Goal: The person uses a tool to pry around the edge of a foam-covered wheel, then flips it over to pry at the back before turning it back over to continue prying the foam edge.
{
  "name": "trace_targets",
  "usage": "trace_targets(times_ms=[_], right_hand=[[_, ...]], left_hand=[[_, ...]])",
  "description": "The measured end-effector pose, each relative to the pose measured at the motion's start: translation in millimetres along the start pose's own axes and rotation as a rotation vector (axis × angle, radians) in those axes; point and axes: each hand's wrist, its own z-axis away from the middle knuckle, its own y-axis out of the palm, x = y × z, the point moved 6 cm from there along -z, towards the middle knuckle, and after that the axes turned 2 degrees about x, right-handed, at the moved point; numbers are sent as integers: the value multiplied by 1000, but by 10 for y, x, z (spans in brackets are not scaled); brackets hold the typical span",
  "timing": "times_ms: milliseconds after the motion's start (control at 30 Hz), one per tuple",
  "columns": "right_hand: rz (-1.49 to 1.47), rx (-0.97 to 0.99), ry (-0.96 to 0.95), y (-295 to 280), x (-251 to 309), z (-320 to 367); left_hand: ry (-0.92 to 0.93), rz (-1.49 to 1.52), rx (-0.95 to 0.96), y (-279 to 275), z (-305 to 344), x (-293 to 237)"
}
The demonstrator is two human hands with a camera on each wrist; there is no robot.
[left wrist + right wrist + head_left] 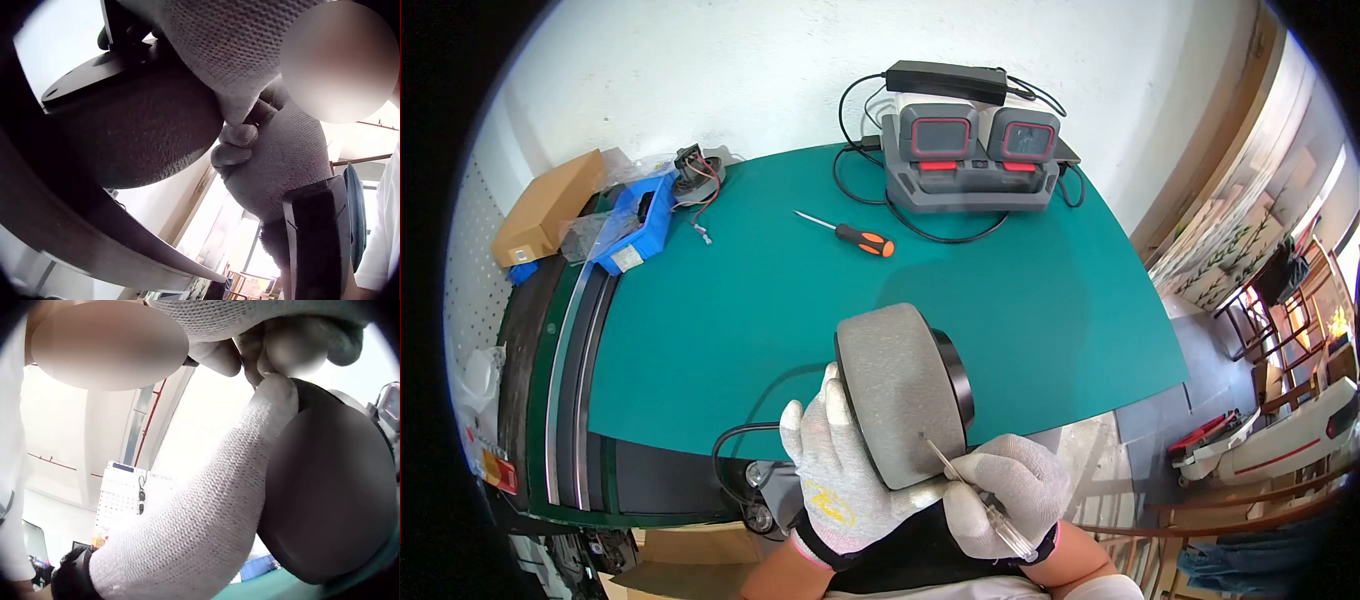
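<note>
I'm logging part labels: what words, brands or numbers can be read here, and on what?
Nothing reads clearly.
Yellow print on the glove of the left hand: blurred.
White label on blue case: too small.
White wall chart: too small.
Grey round device, clear-handled screwdriver in the right hand: no text showing.

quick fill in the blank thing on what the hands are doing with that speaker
The left hand grips the round ____ speaker.
The right hand pinches the clear-handled screwdriver, its tip against the ____.
The other screwdriver, lying on the mat, has an ____ and black handle.
The charger holds ____ batteries.
Missing words: grey, speaker, orange, two.
</note>
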Motion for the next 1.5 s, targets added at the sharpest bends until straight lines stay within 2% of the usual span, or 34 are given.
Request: trace_targets(times_ms=[200,433,533,600,733,900,1233,1300,1500], right_hand=[[-15,18,-40,-45,-20,98],[-9,-3,-31,-11,-25,100],[-6,-17,-41,6,-32,117],[-10,-25,-39,8,-39,119],[-23,-29,-53,25,-54,124],[-24,-11,-39,51,-81,117],[-48,-30,-49,25,-96,166],[-40,-31,-47,22,-94,163],[-48,-27,-57,36,-117,182]], left_hand=[[17,22,-49,-62,-42,-16],[32,-29,-21,-58,-57,-15],[-73,64,72,-8,-28,39],[29,15,-58,-74,-76,-6],[37,15,-86,-55,-73,9],[29,-3,-34,-22,-68,38],[43,20,-60,-69,-63,-7],[-12,-16,47,-13,-41,17],[-15,-3,51,-3,-28,29]])
